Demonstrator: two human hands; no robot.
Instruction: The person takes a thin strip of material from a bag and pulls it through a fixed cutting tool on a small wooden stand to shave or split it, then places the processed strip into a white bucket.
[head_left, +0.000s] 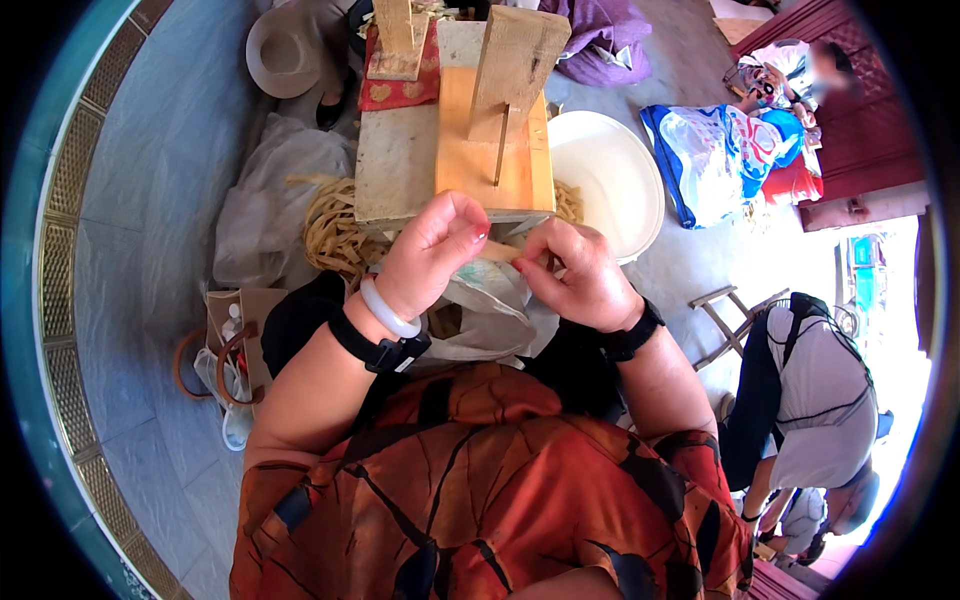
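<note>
A short, pale tan flat strip (501, 252) is stretched between my two hands, just in front of a low bench. My left hand (430, 250) has its fingers curled in a pinch at the strip's left end. With thumb and fingertips, my right hand (580, 275) pinches the right end. What the strip is made of I cannot make out. Beyond my hands, an upright wooden block (515, 70) stands on an orange-brown board (455, 140), with a thin brown stick (501, 150) against it. A whitish plastic bag (480, 315) lies below my hands, over my lap.
Tangled tan strips (340, 228) lie left of the bench (395, 180), near a clear plastic sheet (280, 190). A white round tub (610, 180) stands at its right. A handled bag (255, 330) is at lower left. A folding stool (725, 320) and a bent-over person (815, 390) are right.
</note>
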